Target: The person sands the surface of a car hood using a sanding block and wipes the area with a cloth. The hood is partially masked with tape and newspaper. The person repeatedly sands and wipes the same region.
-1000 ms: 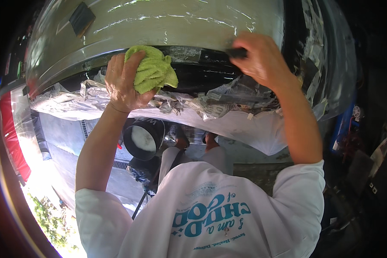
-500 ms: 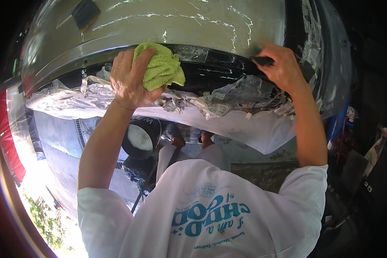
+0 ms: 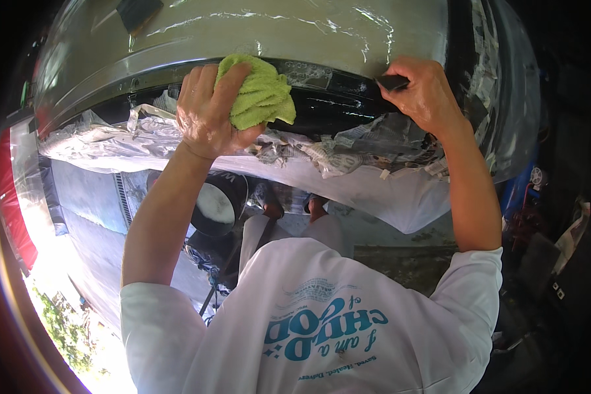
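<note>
My left hand (image 3: pixel 207 115) is closed around a crumpled yellow-green towel (image 3: pixel 261 95), which rests against the black lower edge (image 3: pixel 345 98) of a curved car panel (image 3: pixel 276 39). To the right, my right hand (image 3: pixel 427 95) pinches a small black piece (image 3: pixel 393 83) that looks like folded sandpaper. It touches the panel just above the black edge, where the olive-grey surface looks wet and shiny. My fingers hide part of the piece. A dark square sheet (image 3: pixel 138 14) lies on the panel at the far left.
Torn newspaper (image 3: pixel 335 161) and clear plastic sheeting (image 3: pixel 387 197) hang below the panel edge. A black bucket (image 3: pixel 215 209) with whitish, foamy contents stands on the floor by my feet. Dark clutter and a blue object (image 3: pixel 515 194) are at the right.
My right hand has shifted slightly left and away from me with the black piece. My left hand and the towel sit a little further right. The whole view has shifted slightly.
</note>
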Demonstrator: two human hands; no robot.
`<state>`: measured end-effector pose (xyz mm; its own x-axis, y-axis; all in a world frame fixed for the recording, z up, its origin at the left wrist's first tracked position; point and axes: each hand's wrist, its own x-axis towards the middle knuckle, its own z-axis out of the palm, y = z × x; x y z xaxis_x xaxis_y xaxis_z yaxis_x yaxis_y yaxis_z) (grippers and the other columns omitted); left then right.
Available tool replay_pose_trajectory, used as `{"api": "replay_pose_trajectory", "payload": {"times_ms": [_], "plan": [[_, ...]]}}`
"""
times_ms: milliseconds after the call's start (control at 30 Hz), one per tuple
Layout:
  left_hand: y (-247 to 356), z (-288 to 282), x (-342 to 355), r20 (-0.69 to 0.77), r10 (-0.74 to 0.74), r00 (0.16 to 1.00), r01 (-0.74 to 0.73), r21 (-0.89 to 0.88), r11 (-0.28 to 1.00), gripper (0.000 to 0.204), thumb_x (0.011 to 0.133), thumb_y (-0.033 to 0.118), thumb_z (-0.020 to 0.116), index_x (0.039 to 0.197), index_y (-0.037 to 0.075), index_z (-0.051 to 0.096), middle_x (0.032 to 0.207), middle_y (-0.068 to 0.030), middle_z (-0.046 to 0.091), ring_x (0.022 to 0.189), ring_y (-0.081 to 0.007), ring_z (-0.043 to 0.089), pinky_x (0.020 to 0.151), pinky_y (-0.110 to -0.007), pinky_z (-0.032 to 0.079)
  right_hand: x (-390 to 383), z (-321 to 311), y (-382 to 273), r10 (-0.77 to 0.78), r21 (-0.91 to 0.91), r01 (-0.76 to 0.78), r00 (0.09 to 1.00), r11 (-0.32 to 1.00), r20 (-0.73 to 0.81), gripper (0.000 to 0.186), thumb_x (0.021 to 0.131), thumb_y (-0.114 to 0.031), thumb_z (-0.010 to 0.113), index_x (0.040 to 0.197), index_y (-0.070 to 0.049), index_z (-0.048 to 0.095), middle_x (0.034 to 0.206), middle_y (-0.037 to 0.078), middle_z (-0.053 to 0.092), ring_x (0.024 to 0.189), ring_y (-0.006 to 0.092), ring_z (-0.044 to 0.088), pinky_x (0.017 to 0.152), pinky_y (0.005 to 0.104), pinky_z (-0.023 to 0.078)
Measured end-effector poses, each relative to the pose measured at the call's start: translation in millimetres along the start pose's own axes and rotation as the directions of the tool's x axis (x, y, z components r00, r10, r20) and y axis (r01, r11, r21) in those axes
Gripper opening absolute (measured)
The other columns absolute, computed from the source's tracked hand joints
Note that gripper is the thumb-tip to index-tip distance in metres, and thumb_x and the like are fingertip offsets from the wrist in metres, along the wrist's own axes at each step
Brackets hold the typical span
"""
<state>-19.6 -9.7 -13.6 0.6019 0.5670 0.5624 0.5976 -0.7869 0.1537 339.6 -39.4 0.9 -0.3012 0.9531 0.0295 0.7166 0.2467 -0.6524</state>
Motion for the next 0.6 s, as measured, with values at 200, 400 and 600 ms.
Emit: {"api": "replay_pose_trajectory", "payload": {"times_ms": [200, 400, 600], "plan": [[-1.3, 0.2, 1.2, 0.034, 0.015, 0.999, -0.015, 0.005, 1.000, 0.087, 0.095, 0.079, 0.045, 0.124, 0.001, 0.067, 0.094, -0.0218, 0.065, 0.079, -0.0388, 0.062, 0.071, -0.049, 0.049, 37.6, 23.4, -21.8, -0.241, -0.112, 0.234, 0.969, 0.966, -0.054, 0.025, 0.079, -0.007, 0.085, 0.091, 0.003, 0.066, 0.083, 0.018, 0.066, 0.073, 0.0377, 0.064, 0.065, 0.0424, 0.052], [-2.2, 3.0, -5.1, 0.012, -0.017, 1.000, 0.016, 0.028, 0.999, 0.086, 0.089, 0.083, 0.050, 0.126, 0.007, 0.067, 0.097, -0.0146, 0.060, 0.082, -0.0353, 0.058, 0.073, -0.048, 0.047, 12.2, 4.0, -6.3, -0.079, -0.132, 0.081, 0.997, 0.988, 0.016, 0.026, 0.078, -0.015, 0.085, 0.093, 0.003, 0.072, 0.085, 0.022, 0.071, 0.078, 0.0414, 0.069, 0.075, 0.0477, 0.056], [-6.6, 4.3, -3.6, -0.006, 0.025, 1.000, -0.025, 0.006, 1.000, 0.082, 0.090, 0.079, 0.053, 0.126, 0.008, 0.067, 0.098, -0.0140, 0.060, 0.083, -0.0350, 0.058, 0.074, -0.047, 0.047, 28.2, 11.5, -29.8, -0.147, -0.201, 0.146, 0.989, 0.969, 0.010, 0.029, 0.079, -0.016, 0.086, 0.094, 0.004, 0.072, 0.083, 0.022, 0.071, 0.077, 0.0409, 0.070, 0.076, 0.0467, 0.056]]}}
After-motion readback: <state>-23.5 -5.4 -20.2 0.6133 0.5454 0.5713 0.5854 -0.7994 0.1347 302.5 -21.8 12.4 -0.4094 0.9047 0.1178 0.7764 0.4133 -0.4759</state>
